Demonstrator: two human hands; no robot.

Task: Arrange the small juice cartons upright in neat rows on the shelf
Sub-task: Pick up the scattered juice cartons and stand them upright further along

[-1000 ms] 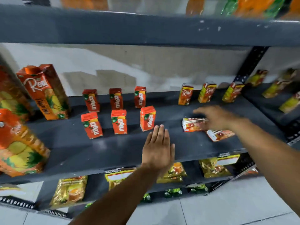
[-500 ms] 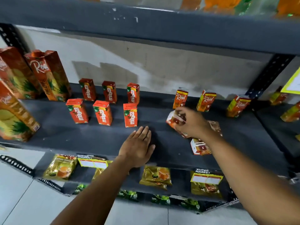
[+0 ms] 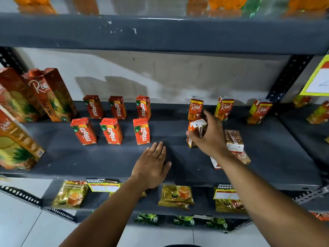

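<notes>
- The right hand (image 3: 211,138) pinches a small juice carton (image 3: 196,132) from above, fingers closed round its top; the carton stands nearly upright on the shelf (image 3: 106,157), in front of the leftmost of three upright cartons in the back row (image 3: 224,108).
- Just right of that hand another carton (image 3: 234,140) lies on its side, and one more (image 3: 243,157) lies flat beneath the wrist; both are left to do.
- Left of it, six red cartons (image 3: 111,120) already stand in two tidy rows of three, so about half the work looks done.
- The left hand (image 3: 153,166) rests flat on the shelf's front, fingers together, empty.
</notes>
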